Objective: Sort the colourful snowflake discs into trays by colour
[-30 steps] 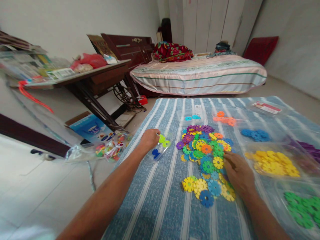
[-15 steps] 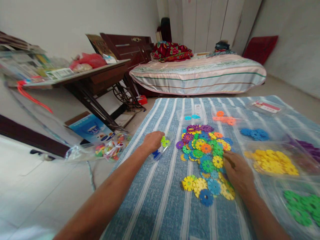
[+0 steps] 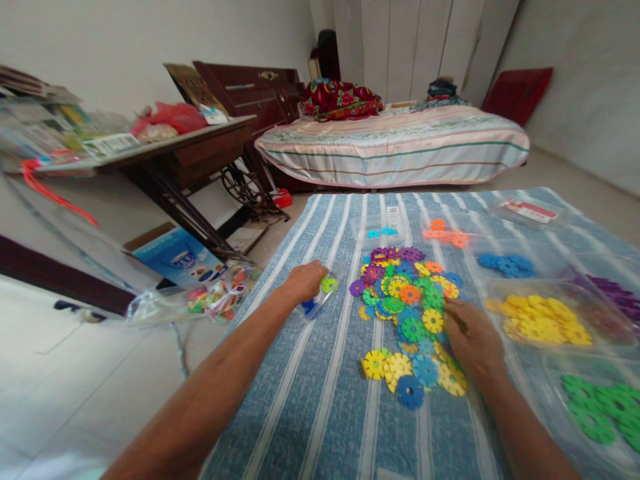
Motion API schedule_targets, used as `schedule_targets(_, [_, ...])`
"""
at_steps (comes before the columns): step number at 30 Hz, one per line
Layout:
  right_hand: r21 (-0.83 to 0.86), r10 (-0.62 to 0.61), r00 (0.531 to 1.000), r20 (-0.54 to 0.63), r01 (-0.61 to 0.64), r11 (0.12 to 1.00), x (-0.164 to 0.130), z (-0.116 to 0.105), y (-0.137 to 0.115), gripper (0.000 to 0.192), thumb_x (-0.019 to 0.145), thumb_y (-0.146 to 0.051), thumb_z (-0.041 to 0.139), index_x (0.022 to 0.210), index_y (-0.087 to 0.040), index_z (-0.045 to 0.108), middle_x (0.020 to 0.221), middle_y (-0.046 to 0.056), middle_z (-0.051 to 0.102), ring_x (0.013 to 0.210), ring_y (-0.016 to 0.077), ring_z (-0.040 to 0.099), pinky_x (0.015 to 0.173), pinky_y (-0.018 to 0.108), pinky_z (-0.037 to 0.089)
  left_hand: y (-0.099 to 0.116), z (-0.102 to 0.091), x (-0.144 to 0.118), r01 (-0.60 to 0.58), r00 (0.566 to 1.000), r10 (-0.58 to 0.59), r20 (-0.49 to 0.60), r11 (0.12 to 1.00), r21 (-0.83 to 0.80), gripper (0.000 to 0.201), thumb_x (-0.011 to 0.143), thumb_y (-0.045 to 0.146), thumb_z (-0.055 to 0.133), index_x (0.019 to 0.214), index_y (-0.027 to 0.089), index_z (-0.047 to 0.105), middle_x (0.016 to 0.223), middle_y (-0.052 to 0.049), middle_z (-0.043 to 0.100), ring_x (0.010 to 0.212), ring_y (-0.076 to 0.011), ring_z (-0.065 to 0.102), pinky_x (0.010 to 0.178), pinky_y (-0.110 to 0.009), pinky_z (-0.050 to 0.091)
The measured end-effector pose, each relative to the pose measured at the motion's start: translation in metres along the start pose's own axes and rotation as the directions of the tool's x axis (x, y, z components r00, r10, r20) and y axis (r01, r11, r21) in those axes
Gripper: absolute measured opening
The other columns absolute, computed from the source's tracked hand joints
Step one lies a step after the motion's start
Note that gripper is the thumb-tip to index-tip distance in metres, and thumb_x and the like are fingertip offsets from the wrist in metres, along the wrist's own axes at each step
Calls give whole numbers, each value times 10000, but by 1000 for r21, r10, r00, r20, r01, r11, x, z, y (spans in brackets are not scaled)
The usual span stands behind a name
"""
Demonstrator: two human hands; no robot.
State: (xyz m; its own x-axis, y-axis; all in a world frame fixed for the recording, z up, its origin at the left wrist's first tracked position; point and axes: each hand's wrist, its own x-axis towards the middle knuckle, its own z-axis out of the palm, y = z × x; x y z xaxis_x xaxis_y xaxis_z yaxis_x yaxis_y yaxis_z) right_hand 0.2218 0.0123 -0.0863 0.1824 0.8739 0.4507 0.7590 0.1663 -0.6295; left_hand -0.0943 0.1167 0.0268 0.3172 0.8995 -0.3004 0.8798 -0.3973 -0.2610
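Note:
A heap of flat plastic snowflake discs [image 3: 407,300] in many colours lies on a blue striped cloth [image 3: 330,400]. My right hand [image 3: 470,340] rests palm down on the heap's right edge, fingers touching yellow and blue discs. My left hand [image 3: 303,281] lies on a small clear bag [image 3: 320,297] to the left of the heap. That bag holds light green and dark blue discs. Whether the left hand grips the bag is unclear.
Clear bags of sorted discs lie along the right: yellow [image 3: 543,320], green [image 3: 600,413], blue [image 3: 505,265], orange [image 3: 445,235], purple [image 3: 613,293]. A bag of mixed pieces [image 3: 215,300] sits off the cloth's left edge. A sewing table [image 3: 185,157] and bed [image 3: 395,143] stand behind.
My left hand has slid a little rightward and down over the small bag, covering more of it. My right hand stays on the heap's edge.

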Motion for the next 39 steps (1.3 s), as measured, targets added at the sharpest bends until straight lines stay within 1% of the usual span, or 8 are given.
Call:
schedule_targets(9, [9, -2, 1000, -5, 2, 1000, -1, 0, 0, 313, 797, -358, 435, 916, -188, 670, 1020, 92, 660, 950, 228, 582, 866, 420, 456, 3, -10, 3, 13, 994, -16, 105, 1000, 27, 385, 744, 82, 477, 1087, 201, 603, 1095, -129, 570, 951, -248, 608, 731, -306, 493])
schedule_targets(18, [9, -5, 1000, -5, 5, 1000, 0, 0, 2, 313, 798, -362, 435, 906, -188, 672, 1031, 91, 658, 963, 226, 580, 878, 419, 454, 3, -12, 4, 45, 992, -46, 119, 999, 7, 318, 751, 102, 508, 1034, 175, 635, 1087, -140, 572, 965, -255, 603, 753, -312, 480])
schedule_targets(21, [14, 1, 1000, -15, 0, 1000, 0, 0, 1, 306, 800, -364, 439, 898, -190, 671, 1028, 91, 658, 964, 224, 580, 877, 417, 454, 5, -23, -6, 71, 994, -71, 86, 997, 4, 344, 750, 75, 477, 1051, 168, 617, 1074, -135, 574, 957, -247, 601, 753, -318, 473])
schedule_targets(24, [17, -3, 1000, -17, 4, 1000, 0, 0, 0, 299, 801, -359, 442, 894, -191, 671, 1024, 91, 659, 965, 221, 580, 876, 410, 455, 17, -40, -30, 80, 996, -82, -42, 996, -49, 306, 791, 95, 424, 1031, 160, 603, 1023, -116, 583, 934, -230, 596, 776, -332, 460])
schedule_targets(27, [14, -7, 1000, -30, 8, 1000, 0, 0, -1, 290, 799, -347, 443, 887, -194, 673, 1022, 88, 660, 959, 215, 584, 871, 405, 459, 40, -48, -61, -148, 982, 117, -151, 966, -213, 243, 839, 189, 426, 1026, 192, 582, 1008, -69, 589, 946, -194, 569, 832, -313, 435])
schedule_targets(30, [10, -9, 999, -36, 10, 1000, 1, 0, -1, 281, 797, -336, 448, 886, -194, 673, 1020, 87, 661, 954, 214, 586, 867, 407, 463, 68, -42, -85, -377, 925, 370, -92, 851, -365, 210, 807, 195, 475, 994, 213, 570, 980, -35, 597, 920, -171, 558, 810, -273, 434])
schedule_targets(34, [28, -19, 999, -37, 20, 999, 1, 0, -1, 270, 799, -334, 457, 880, -193, 673, 1018, 91, 659, 959, 215, 587, 875, 412, 463, 91, -20, -95, -396, 899, 438, 8, 818, -417, 186, 742, 142, 503, 909, 197, 565, 943, -40, 591, 879, -175, 557, 765, -263, 439])
schedule_targets(39, [42, -12, 999, -45, 14, 999, 2, -1, -2, 263, 801, -329, 460, 867, -195, 676, 999, 91, 664, 954, 214, 590, 872, 411, 466, 90, -2, -88, -390, 898, 439, 1, 799, -458, 139, 790, 140, 429, 735, 171, 553, 842, -33, 598, 791, -157, 561, 711, -247, 419])
